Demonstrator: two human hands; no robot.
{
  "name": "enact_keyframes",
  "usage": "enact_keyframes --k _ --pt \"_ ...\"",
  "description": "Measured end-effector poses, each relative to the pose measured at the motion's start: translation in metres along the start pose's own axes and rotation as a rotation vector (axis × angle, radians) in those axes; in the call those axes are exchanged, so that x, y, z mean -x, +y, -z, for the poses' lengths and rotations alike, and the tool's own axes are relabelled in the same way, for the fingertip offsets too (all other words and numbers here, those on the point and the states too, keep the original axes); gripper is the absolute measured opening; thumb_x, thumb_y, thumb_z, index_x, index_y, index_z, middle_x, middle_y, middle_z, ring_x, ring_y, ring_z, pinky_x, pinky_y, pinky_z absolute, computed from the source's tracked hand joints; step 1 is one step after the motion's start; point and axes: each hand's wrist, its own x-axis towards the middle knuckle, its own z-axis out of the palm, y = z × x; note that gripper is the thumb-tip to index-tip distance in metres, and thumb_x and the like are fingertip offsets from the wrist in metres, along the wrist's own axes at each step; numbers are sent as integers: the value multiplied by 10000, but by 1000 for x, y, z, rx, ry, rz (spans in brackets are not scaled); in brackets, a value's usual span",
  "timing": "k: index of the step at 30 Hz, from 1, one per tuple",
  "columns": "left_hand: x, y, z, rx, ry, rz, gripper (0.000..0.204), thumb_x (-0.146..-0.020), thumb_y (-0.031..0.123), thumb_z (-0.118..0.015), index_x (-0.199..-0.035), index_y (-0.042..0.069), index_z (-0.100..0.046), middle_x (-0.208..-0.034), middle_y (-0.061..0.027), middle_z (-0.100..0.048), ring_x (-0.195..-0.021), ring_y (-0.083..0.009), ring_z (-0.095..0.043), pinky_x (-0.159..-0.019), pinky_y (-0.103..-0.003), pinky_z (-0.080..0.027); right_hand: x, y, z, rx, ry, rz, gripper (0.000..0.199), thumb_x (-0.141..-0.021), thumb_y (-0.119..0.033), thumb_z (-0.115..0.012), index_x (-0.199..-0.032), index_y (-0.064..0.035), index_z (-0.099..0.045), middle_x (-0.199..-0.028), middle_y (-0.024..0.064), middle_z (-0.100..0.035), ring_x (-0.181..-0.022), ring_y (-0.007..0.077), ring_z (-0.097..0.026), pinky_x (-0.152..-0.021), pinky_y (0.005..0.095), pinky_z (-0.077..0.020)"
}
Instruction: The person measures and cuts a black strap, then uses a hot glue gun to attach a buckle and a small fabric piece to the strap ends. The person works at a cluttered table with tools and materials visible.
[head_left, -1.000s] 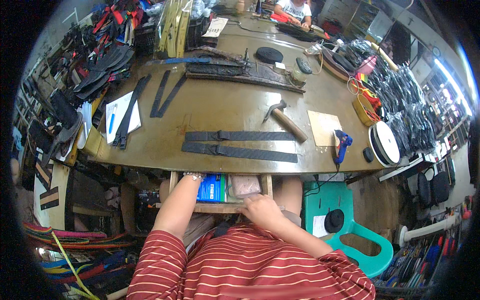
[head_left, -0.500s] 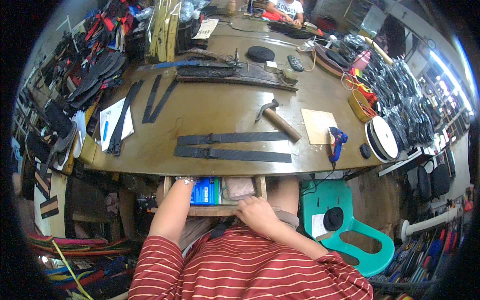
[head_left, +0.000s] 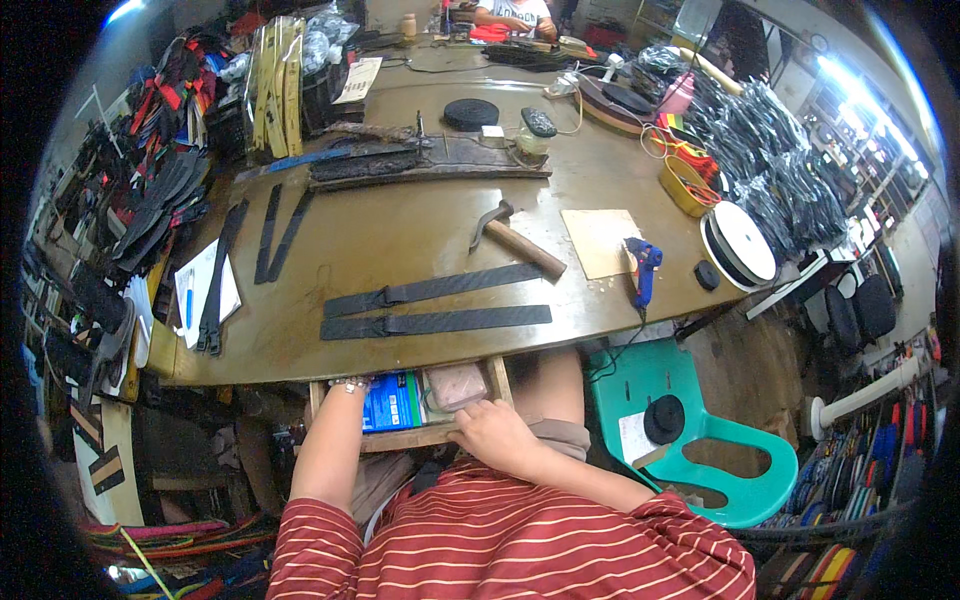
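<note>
An open wooden drawer (head_left: 415, 436) juts out from under the table's near edge. Inside lie a blue-and-green packet (head_left: 392, 402) and a dusty pinkish block-shaped item (head_left: 456, 386). My left hand reaches into the drawer's left side; only the wrist (head_left: 349, 386) with its bracelet shows, and the fingers are hidden under the tabletop. Curled over the drawer's front rim, my right hand (head_left: 488, 432) grips it close to the pinkish item. Beyond the drawer, two black webbing straps (head_left: 430, 289) (head_left: 450, 321) with buckles lie side by side on the table.
A hammer (head_left: 524, 247), a tan board (head_left: 598, 243), a blue glue gun (head_left: 643, 272) and a white spool (head_left: 741, 243) sit on the table (head_left: 380, 230). At right stands a green plastic chair (head_left: 740, 495) bearing a black roll. Another person (head_left: 515, 18) sits at the far end.
The whole view has turned and shifted, so the table things appear farther left. Both hands stay at the drawer, with little visible change in their hold.
</note>
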Motion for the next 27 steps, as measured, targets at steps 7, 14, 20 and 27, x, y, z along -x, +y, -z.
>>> enact_keyframes --k 7,14,20,27 --pt "-1 0 0 -2 -4 -2 522 -931 425 -407 -1289 59 -504 -1349 -200 -475 -1260 -358 -426 -1056 -427 -329 1 0 -1 -37 15 -10 263 -846 -326 -592 -865 -64 -596 -811 83 -631 -807 233 -612 -686 362 -442" --pt "-3 -1 -1 -6 -9 -13 525 -931 424 -408 -1290 51 -500 -1348 -206 -474 -1260 -358 -426 -1055 -427 -331 2 -1 -1 -26 39 -27 270 -835 -332 -605 -860 -63 -604 -824 79 -631 -812 236 -609 -689 361 -439" --pt "-4 -1 -3 -12 -16 -22 529 -931 422 -409 -1290 44 -497 -1347 -210 -474 -1260 -358 -427 -1054 -426 -332 4 -3 -2 -38 51 -57 261 -836 -315 -611 -857 -55 -597 -836 86 -620 -831 242 -604 -722 368 -439" --pt "-12 -5 -4 -18 -26 -33 533 -931 420 -410 -1291 36 -493 -1346 -216 -473 -1260 -358 -427 -1053 -426 -333 2 -5 -1 2 28 -75 272 -831 -336 -605 -876 -67 -599 -830 71 -609 -828 233 -602 -713 358 -434"
